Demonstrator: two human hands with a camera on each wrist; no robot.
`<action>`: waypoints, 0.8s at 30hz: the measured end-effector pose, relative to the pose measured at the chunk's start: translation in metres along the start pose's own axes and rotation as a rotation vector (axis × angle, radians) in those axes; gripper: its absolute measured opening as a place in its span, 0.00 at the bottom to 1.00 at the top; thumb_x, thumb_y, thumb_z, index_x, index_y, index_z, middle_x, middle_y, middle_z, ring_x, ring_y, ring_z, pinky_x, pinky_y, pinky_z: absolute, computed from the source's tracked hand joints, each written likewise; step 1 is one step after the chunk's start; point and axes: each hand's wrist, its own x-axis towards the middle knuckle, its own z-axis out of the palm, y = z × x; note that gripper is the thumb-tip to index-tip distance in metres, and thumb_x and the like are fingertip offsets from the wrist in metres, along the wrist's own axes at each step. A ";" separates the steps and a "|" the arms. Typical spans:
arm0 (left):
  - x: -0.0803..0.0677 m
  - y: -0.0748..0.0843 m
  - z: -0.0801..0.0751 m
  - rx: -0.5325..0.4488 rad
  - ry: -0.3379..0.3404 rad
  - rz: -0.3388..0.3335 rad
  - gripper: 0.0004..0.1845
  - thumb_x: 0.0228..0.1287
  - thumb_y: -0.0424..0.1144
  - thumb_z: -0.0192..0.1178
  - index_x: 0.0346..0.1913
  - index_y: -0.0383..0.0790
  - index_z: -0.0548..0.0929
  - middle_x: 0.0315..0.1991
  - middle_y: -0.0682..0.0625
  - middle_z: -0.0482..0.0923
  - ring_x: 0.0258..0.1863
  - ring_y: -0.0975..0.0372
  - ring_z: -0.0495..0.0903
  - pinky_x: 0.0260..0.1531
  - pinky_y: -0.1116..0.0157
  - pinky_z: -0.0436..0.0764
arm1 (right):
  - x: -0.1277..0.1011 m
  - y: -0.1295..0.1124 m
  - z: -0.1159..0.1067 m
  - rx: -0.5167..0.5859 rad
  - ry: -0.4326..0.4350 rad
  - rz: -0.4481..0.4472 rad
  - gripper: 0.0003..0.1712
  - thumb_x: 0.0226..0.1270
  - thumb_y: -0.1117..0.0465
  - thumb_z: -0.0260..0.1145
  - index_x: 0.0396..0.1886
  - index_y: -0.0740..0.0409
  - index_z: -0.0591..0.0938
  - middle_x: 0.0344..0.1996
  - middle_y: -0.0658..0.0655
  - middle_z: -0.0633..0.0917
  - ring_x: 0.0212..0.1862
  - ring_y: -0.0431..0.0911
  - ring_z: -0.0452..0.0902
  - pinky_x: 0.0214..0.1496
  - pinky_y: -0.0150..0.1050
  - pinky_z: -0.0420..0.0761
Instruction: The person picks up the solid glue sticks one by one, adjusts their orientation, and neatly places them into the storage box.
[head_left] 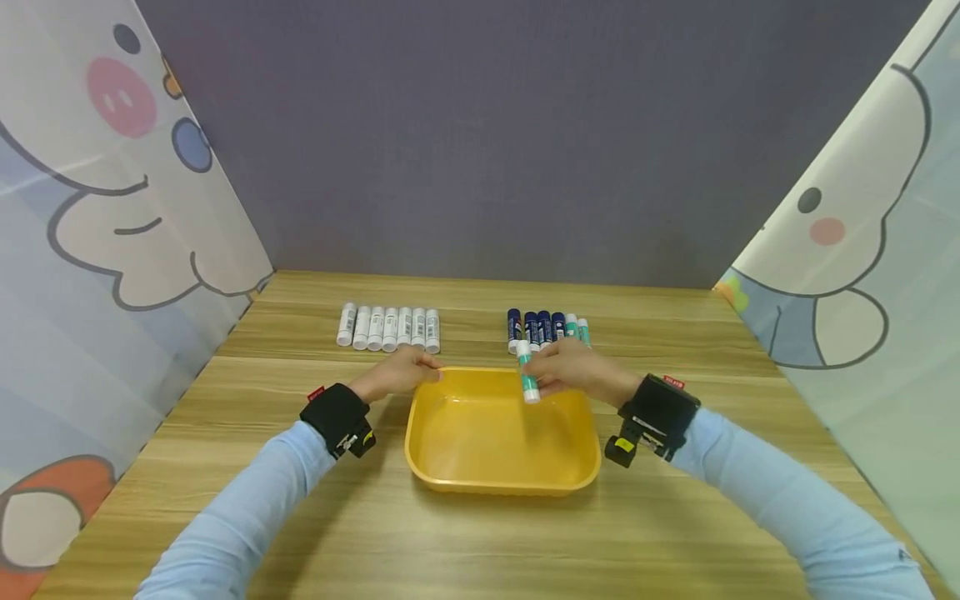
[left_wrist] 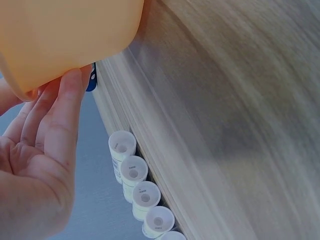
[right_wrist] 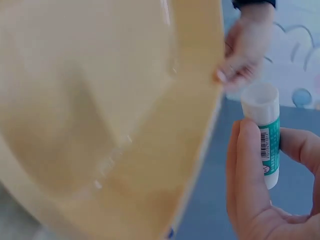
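Observation:
My left hand grips the yellow plastic tray by its far left corner; in the left wrist view the thumb and fingers lie on either side of the tray's rim. Between thumb and fingers, my right hand pinches a green-and-white glue stick over the far right part of the tray. In the right wrist view that glue stick shows its barcode label, and its white end points up. The inside of the tray holds nothing.
Several white glue sticks stand in a row at the back left of the wooden table. At the back right is a row of several dark blue glue sticks and two green-and-white ones. A grey panel rises behind.

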 end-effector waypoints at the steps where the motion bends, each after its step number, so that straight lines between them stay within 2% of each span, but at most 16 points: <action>1: 0.000 0.000 0.000 0.001 -0.001 0.001 0.14 0.62 0.35 0.54 0.48 0.30 0.80 0.40 0.42 0.82 0.38 0.59 0.78 0.41 0.64 0.77 | 0.000 0.002 0.003 -0.004 -0.011 0.007 0.19 0.63 0.60 0.61 0.49 0.69 0.77 0.43 0.62 0.80 0.40 0.47 0.79 0.45 0.38 0.80; 12: -0.001 -0.001 -0.001 0.002 0.004 -0.010 0.15 0.63 0.36 0.54 0.50 0.31 0.79 0.46 0.41 0.79 0.44 0.56 0.76 0.44 0.61 0.76 | 0.005 0.019 0.017 -0.098 -0.082 -0.015 0.13 0.63 0.60 0.60 0.36 0.68 0.81 0.29 0.57 0.84 0.31 0.45 0.81 0.46 0.44 0.80; 15: -0.001 -0.001 -0.001 -0.003 0.001 -0.011 0.15 0.63 0.35 0.54 0.49 0.31 0.79 0.45 0.41 0.79 0.43 0.56 0.77 0.44 0.61 0.76 | 0.006 0.023 0.019 -0.107 -0.071 -0.011 0.13 0.62 0.59 0.62 0.34 0.68 0.81 0.28 0.57 0.84 0.30 0.45 0.81 0.43 0.42 0.81; 20: 0.000 -0.002 0.000 -0.005 0.002 -0.003 0.15 0.63 0.35 0.55 0.48 0.31 0.80 0.44 0.41 0.79 0.42 0.57 0.77 0.43 0.62 0.76 | 0.009 0.031 0.023 -0.135 0.000 0.034 0.13 0.59 0.59 0.64 0.34 0.67 0.83 0.28 0.56 0.85 0.29 0.44 0.80 0.37 0.37 0.81; 24: 0.001 -0.003 0.001 -0.001 0.010 -0.001 0.14 0.62 0.36 0.55 0.48 0.32 0.81 0.45 0.42 0.79 0.43 0.57 0.76 0.43 0.63 0.76 | 0.011 0.035 0.027 -0.139 0.015 0.069 0.13 0.58 0.59 0.65 0.34 0.67 0.83 0.28 0.56 0.85 0.29 0.43 0.80 0.36 0.36 0.82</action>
